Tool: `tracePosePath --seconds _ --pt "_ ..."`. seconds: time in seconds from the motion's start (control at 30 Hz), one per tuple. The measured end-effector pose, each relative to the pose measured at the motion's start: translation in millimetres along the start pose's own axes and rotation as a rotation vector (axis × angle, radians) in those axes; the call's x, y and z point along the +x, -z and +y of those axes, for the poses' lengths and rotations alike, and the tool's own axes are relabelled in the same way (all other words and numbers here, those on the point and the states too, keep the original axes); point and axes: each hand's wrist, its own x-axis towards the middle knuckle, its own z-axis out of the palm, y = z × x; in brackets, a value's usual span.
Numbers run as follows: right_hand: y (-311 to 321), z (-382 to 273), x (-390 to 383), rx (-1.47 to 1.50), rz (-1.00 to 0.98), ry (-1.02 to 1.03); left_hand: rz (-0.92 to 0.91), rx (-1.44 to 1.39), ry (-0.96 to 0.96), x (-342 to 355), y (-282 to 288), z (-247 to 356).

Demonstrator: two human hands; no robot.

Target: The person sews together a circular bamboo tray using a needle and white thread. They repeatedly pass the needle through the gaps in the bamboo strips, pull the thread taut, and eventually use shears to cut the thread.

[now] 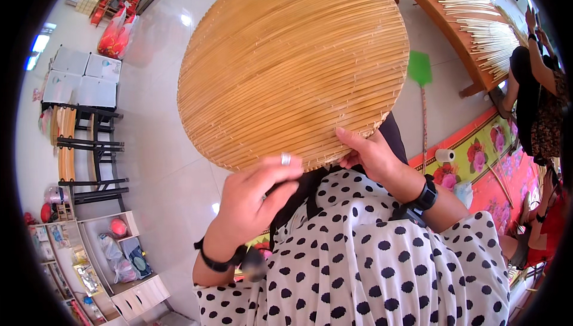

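Glossy pale floor tiles (158, 147), lit by scattered reflections, form your background. Item one: round bamboo disc (292, 69), face of close parallel slats, stitched across in light strands, its near rim just above your lap; whether your knees bear any of its weight, you cannot tell from this view. Right hand (373, 153): closed on the near rim, thumb flat upon the slats, fingers largely tucked beneath. Left hand (253, 198): ringed, half curled, fingertips at the rim beside the right; partly blurred, so whether it pinches a strand or merely touches the edge is unclear. Step in hand, as judged: attention to the disc's edge, perhaps finishing or checking its binding. Next move, as judged: calls for your right hand to steady the rim while your left fingertips work closely along it. Nearby: your black-spotted white garment (358, 254). Further right: green fly swatter (420, 68), flowered sheet (483, 189), white roll (444, 155), wooden table (444, 25) bearing pale sticks (477, 28), other people (546, 75) at the edge. Further left: black-legged stools (89, 147), white boxes (83, 78), shelf unit (95, 224).
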Motion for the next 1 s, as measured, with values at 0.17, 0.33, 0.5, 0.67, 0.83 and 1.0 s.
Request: tracePosePath --seconds 0.17,0.33,0.5,0.67,0.83,1.0 --pt "-2 10 3 0.029 0.004 0.060 0.108 0.240 -0.127 32 -51 -43" --pt "3 15 6 0.025 -0.030 0.092 0.146 0.321 -0.240 43 -67 -48" --pt "5 18 7 -0.005 -0.038 0.108 0.129 0.358 -0.435 48 -72 -60" --pt "-1 14 4 0.000 -0.011 0.139 0.215 0.315 -0.488 42 -65 -48" --pt "8 15 10 0.001 -0.006 0.115 0.380 0.203 -0.523 40 -33 -37" --pt "3 15 6 0.007 0.005 0.115 0.182 -0.480 -0.210 28 -43 -32"
